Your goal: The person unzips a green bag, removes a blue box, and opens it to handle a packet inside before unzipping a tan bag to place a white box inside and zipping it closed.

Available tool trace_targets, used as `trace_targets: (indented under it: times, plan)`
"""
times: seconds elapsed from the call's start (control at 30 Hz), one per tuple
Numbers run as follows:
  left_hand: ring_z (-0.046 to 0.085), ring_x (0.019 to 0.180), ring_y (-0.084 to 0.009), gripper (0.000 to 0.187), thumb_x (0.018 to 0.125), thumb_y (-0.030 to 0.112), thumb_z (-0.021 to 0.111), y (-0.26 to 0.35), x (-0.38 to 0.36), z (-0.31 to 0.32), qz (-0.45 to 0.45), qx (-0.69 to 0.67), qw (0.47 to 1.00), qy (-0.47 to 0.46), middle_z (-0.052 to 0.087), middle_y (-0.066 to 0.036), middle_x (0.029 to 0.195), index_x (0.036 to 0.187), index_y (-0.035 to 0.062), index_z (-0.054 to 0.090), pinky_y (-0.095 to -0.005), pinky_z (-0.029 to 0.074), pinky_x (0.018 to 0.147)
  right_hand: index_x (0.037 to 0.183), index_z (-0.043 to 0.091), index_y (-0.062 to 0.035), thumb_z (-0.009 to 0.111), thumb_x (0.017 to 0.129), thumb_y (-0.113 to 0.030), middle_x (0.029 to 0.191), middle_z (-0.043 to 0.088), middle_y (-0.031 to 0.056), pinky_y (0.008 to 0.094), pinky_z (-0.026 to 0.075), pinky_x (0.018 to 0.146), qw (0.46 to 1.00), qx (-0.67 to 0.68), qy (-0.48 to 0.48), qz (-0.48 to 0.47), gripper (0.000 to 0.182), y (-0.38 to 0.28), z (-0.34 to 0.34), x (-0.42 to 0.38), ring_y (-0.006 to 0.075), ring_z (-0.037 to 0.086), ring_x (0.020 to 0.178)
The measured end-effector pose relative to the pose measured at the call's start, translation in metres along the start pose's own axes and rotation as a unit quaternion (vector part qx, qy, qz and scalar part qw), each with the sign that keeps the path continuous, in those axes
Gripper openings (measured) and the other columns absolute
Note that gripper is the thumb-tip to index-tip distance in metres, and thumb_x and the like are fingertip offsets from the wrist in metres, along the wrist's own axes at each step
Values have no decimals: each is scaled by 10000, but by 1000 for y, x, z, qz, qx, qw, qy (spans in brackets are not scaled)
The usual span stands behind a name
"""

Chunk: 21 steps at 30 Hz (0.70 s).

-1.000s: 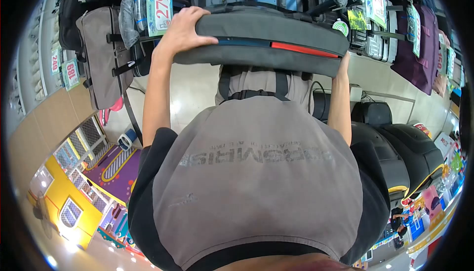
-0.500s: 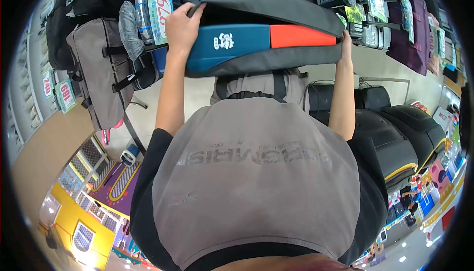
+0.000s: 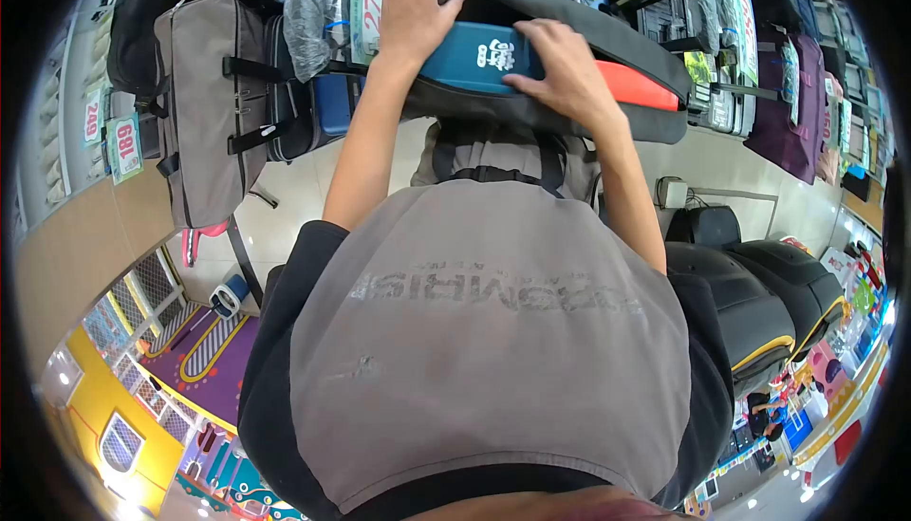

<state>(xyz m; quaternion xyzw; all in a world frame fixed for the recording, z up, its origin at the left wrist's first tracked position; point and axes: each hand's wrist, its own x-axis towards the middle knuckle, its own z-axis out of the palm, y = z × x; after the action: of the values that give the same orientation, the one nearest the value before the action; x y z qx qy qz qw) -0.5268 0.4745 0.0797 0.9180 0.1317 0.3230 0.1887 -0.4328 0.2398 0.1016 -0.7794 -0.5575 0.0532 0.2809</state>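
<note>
Head view: blue-orange box [image 3: 474, 56] inside grey bag [image 3: 626, 37].

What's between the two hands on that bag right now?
In the head view, the blue panel with a white logo spans the gap between the left hand and the right hand, inside the grey bag.

Pale tiled floor [image 3: 285, 208]; hanging grey bags [image 3: 199, 103] with price tags [image 3: 123, 146]; black massage chairs [image 3: 759, 293] right.
</note>
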Motion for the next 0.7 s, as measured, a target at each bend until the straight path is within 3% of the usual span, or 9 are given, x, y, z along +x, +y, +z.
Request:
trace_targets:
  times: [0.03,0.1,0.13,0.17,0.27,0.37,0.5,0.6,0.7]
  plan:
    - [637,888,-315,191,790,191,799,7,-2,-13,44,15,999,20,660,-100,940,873,52,698,-390,505,796,1393,490,-54,796,772,-367,1270,569,185,449,381,1053,999,16,-37,18,760,-7,10,1,355,513,1214]
    - [624,846,-291,152,792,112,783,35,-19,-47,-15,-50,998,33,648,-87,838,743,42,657,-391,492,758,1418,479,-37,798,742,-452,1239,580,188,473,392,1021,999,-33,-31,-26,855,-18,12,3,355,542,1154]
    - [624,837,-290,165,804,122,773,43,-30,-59,-71,-93,993,-9,643,-86,806,729,40,650,-394,489,745,1494,391,-52,824,671,-510,1331,527,210,492,367,1045,997,-36,-64,-25,1036,-20,9,-1,372,506,1211]
    - [623,828,-290,182,816,132,762,48,-44,-68,-130,-136,981,-50,639,-85,774,715,37,644,-398,486,732,1510,361,-59,834,645,-513,1368,498,213,496,359,1054,996,-49,-74,-31,1085,-25,8,-4,377,486,1238]
    - [619,782,-291,208,847,160,729,58,-84,-83,-130,-100,969,-183,639,-94,738,715,24,642,-405,468,722,1565,250,-89,873,540,-492,1501,381,211,506,328,1086,990,-70,-114,-50,1266,-41,10,-14,386,399,1339]
    - [612,757,-299,224,863,178,705,68,-110,-89,-101,-72,977,-172,653,-106,750,728,8,649,-406,449,721,1560,283,-131,887,511,-416,1497,382,220,517,334,1084,988,-72,-128,-52,1243,-50,13,-12,381,406,1334]
    - [619,798,-291,173,852,142,702,69,-114,-97,-170,-66,968,-173,668,-117,829,770,-1,650,-400,460,751,1543,312,-131,887,504,-366,1444,419,217,528,354,1071,981,-97,-145,-83,1211,-50,10,2,391,433,1306]
    - [637,849,-302,119,870,110,665,63,-113,-94,-164,-96,979,-75,679,-138,901,842,-5,669,-393,487,789,1524,332,-109,879,508,-333,1375,456,208,520,394,1050,984,-86,-141,-69,1176,-33,9,13,409,472,1261]
    - [649,917,-311,120,893,89,618,61,-93,-92,-188,-124,971,-77,687,-145,960,934,-1,686,-382,504,815,1519,333,-96,876,513,-338,1373,455,210,507,415,1038,983,-82,-141,-81,1170,-33,7,14,412,478,1253]
